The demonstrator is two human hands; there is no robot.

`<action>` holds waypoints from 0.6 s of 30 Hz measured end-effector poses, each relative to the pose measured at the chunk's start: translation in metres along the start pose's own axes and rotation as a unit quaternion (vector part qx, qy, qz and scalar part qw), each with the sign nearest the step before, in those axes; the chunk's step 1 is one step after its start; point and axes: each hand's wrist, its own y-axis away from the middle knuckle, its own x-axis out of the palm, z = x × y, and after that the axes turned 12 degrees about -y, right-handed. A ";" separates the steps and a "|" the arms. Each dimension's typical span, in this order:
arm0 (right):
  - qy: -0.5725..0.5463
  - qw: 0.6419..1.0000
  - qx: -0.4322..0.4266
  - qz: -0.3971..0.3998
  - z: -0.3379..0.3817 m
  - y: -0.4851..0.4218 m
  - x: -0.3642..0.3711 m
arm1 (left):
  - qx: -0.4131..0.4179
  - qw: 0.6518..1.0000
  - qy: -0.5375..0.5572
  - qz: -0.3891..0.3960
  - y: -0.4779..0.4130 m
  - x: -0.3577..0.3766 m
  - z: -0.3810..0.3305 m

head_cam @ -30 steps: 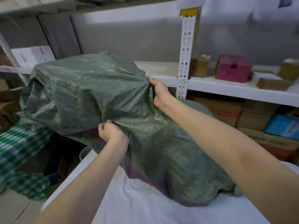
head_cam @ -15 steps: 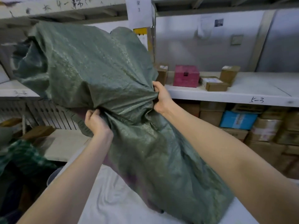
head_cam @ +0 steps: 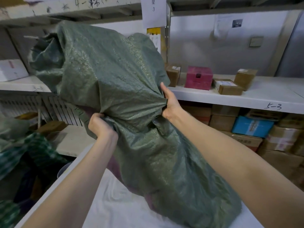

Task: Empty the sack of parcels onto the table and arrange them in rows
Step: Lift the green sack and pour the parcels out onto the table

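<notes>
L hand (head_cam: 102, 125) + R hand (head_cam: 170, 104) out front, R higher, both w/ tight grip on bunched sack (head_cam: 115, 71).

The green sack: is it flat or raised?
Raised: left hand and right hand grip the sack midway; its lower end rests on the table.

Light's soft and flat, kinda cool indoor stuff, no hard shadows anywhere. The white shelf (head_cam: 271, 94) on the right reads brightest, and the worktop (head_cam: 118, 206) cloth comes out pretty bright too. Low left corner goes murky. The woven sack (head_cam: 115, 76) picks up a grainy sheen along its upper folds. Focus is decent mid-frame, but the checked cloth (head_cam: 37, 150) at the left edge is smeared with blur. Wide lens bends the top shelf rail (head_cam: 74, 7) and stretches the right forearm (head_cam: 238, 170) near the bottom.
</notes>
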 end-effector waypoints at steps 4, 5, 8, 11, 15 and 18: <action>0.021 0.999 -0.016 -0.019 0.023 0.010 0.005 | 0.010 1.000 0.009 0.023 0.017 0.024 -0.023; 0.019 0.999 -0.019 -0.017 0.029 0.014 0.005 | 0.016 0.999 0.011 0.033 0.023 0.031 -0.027; -0.003 1.000 -0.029 -0.008 0.050 0.031 -0.003 | 0.024 0.997 0.009 0.075 0.042 0.049 -0.031; -0.008 0.999 -0.040 -0.020 0.066 0.049 -0.027 | 0.033 0.994 -0.040 0.098 0.056 0.061 -0.021; 0.045 0.995 -0.055 -0.067 0.078 0.064 -0.062 | 0.063 0.982 -0.162 0.078 0.075 0.069 0.007; 0.175 0.973 -0.108 -0.107 0.090 0.071 -0.078 | 0.054 0.972 -0.211 0.087 0.083 0.077 0.019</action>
